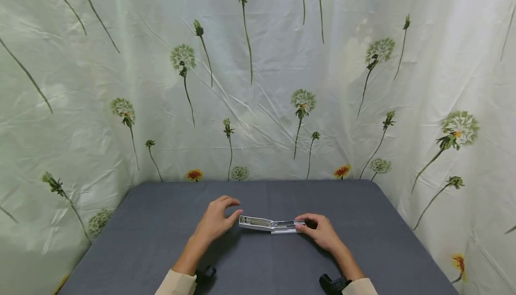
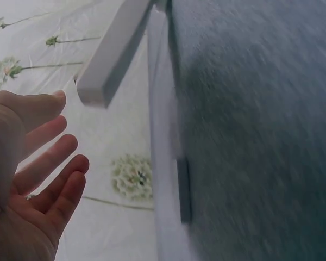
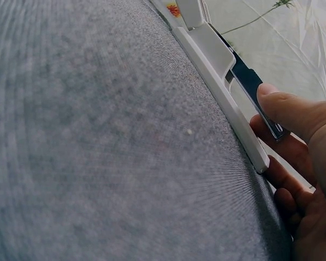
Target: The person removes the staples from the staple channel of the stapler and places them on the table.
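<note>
A white stapler [image 1: 282,231] lies unfolded over the table, its top cover swung out to the left. My right hand [image 1: 322,233] is at its right end; in the right wrist view the thumb and a finger pinch the dark metal staple magazine [image 3: 252,89], which stands a little above the white base [image 3: 223,111]. My left hand [image 1: 215,221] is beside the left end of the cover, fingers loosely bent, holding nothing. In the left wrist view a gap shows between its fingertips and the cover [image 2: 117,54]. Whether staples are inside is too small to tell.
The table has a grey-blue cloth [image 1: 161,241]. A small dark bar [image 2: 183,190] shows near the cloth's edge in the left wrist view; its kind is unclear. A pale curtain [image 1: 266,84] with dandelion prints hangs behind and around the table.
</note>
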Action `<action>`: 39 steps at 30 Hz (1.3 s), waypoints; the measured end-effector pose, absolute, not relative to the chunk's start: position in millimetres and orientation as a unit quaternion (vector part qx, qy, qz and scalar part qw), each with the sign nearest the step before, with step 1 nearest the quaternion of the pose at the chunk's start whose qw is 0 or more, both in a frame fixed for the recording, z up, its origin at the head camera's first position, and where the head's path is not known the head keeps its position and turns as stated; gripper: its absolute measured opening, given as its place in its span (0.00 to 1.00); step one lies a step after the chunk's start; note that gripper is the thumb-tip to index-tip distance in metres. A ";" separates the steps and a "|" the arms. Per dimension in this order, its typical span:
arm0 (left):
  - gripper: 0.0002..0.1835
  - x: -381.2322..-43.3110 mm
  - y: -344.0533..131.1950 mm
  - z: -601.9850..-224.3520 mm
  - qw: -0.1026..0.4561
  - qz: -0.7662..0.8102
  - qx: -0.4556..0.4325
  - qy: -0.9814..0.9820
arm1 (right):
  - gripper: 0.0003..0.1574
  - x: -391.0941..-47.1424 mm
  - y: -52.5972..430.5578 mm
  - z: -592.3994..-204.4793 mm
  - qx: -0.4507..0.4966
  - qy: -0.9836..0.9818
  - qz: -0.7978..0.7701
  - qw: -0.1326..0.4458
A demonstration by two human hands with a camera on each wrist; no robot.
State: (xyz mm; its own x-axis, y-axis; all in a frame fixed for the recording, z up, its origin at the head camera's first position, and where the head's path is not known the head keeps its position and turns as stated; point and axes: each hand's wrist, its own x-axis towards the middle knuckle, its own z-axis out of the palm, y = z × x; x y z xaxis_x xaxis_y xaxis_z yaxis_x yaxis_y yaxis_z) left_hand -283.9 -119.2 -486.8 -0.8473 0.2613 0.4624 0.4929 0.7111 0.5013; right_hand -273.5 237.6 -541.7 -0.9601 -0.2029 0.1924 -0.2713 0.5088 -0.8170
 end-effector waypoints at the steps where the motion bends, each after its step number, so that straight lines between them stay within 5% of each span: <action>1: 0.12 -284.2 -116.9 -486.4 0.182 -0.319 -0.208 -0.907 | 0.14 -273.4 236.9 -541.9 0.134 -0.868 0.477 0.033; 39: 0.08 -288.4 -13.5 -501.7 0.136 -0.251 -0.278 -0.917 | 0.16 -271.1 234.7 -540.6 0.125 -0.859 0.495 0.024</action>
